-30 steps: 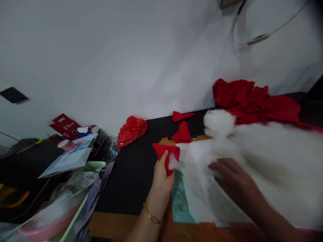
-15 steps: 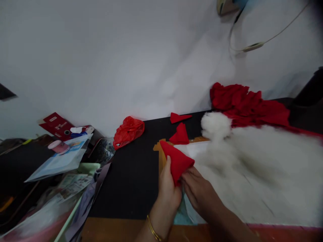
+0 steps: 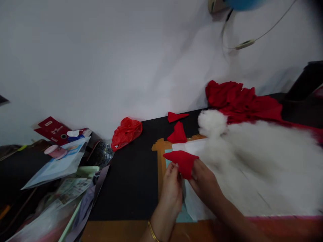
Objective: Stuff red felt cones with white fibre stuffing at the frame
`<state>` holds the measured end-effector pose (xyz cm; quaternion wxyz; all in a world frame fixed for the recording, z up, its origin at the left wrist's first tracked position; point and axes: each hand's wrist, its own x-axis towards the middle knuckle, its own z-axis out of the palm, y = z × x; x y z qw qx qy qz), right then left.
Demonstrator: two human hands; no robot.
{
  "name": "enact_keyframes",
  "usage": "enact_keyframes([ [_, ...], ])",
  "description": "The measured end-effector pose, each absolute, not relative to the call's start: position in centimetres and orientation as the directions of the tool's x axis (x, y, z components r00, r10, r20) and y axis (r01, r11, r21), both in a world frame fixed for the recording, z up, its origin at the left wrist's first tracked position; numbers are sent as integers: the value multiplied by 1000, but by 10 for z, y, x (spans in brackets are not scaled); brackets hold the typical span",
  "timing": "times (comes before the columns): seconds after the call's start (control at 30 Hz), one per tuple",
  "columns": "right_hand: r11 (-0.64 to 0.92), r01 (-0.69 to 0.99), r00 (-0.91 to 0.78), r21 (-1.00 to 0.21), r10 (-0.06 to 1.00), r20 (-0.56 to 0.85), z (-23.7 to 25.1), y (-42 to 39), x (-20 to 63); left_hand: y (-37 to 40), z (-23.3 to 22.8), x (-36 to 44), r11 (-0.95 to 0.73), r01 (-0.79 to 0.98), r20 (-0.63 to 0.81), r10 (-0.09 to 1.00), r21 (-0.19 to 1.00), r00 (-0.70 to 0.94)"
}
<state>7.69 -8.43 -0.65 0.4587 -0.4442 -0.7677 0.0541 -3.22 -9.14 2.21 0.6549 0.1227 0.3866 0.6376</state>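
Together, the left hand (image 3: 172, 186) and right hand (image 3: 204, 181) pinched a small red felt cone (image 3: 182, 162) with closed fingers. Writing on the red cardboard box (image 3: 51, 128) was unreadable.

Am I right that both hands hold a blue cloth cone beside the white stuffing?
Not quite: the cone is red, not blue. The head view shows the left hand and right hand both holding it beside the white stuffing.

Soft, even light fell from above, leaving the white wall (image 3: 113, 57) grey and shadowed toward the upper right of the frame. The whole frame was slightly blurred, most in the stuffing (image 3: 264, 161) at right and the clutter at lower left. Wide-lens bending curved the edges; no glare showed.
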Motion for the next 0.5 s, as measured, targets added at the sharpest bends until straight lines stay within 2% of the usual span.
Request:
enact_keyframes([
  [0.1,655,605,-214,-452,681,700,-6,-81,83,-91,27,-35,164,-774,-377,921,612,-102],
  [0.23,790,582,-416,-196,496,762,-6,-82,85,-85,35,-43,308,-740,-472,881,598,-15],
  [0.3,828,543,-478,-141,443,759,-7,-85,84,-82,36,-46,349,-709,-535,843,613,-47],
  [0.37,829,513,-477,-223,492,728,-8,-90,84,-81,33,-47,333,-707,-557,824,624,-103],
  [0.43,770,475,-432,-425,626,650,-8,-98,85,-82,29,-47,284,-714,-530,836,640,-143],
  [0.5,622,395,-348,-676,783,516,-8,-106,85,-85,27,-44,236,-714,-475,867,659,-151],
])
